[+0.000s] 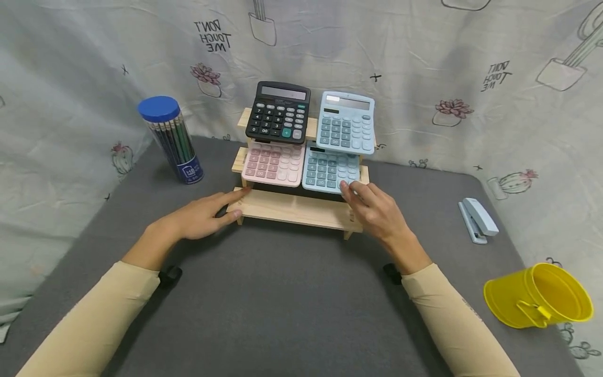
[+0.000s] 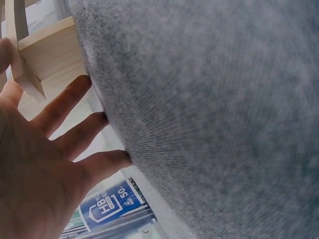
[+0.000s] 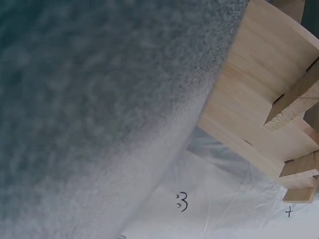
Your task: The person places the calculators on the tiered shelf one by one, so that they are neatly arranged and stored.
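Note:
A three-step wooden stand [image 1: 297, 208] holds several calculators on its upper two steps. My left hand [image 1: 202, 215] touches the left end of its lowest step, thumb at the front edge. In the left wrist view the other fingers [image 2: 67, 102] are spread and straight, their tips near the grey surface. With curled fingers my right hand [image 1: 377, 212] pinches the lower right corner of a light blue calculator [image 1: 325, 172] on the middle step; the thumb is mostly hidden. Beside it lies a pink calculator [image 1: 273, 163]. Above are a black calculator [image 1: 278, 112] and another light blue calculator [image 1: 346, 123].
Left of the stand, a blue-lidded tub of pencils [image 1: 171, 141] stands on the grey table [image 1: 292, 303]. Towards the right edge are a light blue stapler [image 1: 478, 220] and a yellow bucket [image 1: 509, 298]. A printed white curtain [image 1: 330, 47] hangs behind.

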The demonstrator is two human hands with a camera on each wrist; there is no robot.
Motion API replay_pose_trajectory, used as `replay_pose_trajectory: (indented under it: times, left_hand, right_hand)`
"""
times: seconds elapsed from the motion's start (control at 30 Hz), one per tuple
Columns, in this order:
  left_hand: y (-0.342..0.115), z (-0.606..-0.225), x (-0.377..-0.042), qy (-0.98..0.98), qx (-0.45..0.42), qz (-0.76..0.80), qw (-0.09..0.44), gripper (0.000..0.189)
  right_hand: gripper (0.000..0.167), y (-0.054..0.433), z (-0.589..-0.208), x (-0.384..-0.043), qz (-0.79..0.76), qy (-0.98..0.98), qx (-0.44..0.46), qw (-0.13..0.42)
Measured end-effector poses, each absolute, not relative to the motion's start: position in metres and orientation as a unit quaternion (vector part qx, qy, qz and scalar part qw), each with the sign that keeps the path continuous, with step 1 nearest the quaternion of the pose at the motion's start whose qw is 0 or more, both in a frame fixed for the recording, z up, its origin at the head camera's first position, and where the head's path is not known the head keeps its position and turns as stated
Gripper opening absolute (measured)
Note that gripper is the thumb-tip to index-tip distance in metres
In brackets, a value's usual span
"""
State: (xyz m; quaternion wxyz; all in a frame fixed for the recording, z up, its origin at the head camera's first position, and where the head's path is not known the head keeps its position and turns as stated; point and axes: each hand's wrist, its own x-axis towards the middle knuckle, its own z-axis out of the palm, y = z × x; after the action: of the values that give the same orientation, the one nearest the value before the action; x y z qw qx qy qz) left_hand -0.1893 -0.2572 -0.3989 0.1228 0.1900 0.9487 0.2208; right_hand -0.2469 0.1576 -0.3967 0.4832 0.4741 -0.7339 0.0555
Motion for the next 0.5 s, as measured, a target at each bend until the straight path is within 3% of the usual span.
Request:
replay_pose_trajectory:
  times: [0.5]
  left_hand:
    - [-0.2603,-0.4033,-0.1904,0.947,0.193,0.228,0.12,0.062]
  right_hand:
    - [0.023,0.1548,-0.3956,-0.2461,0.091,-0.759,0.463,0.448]
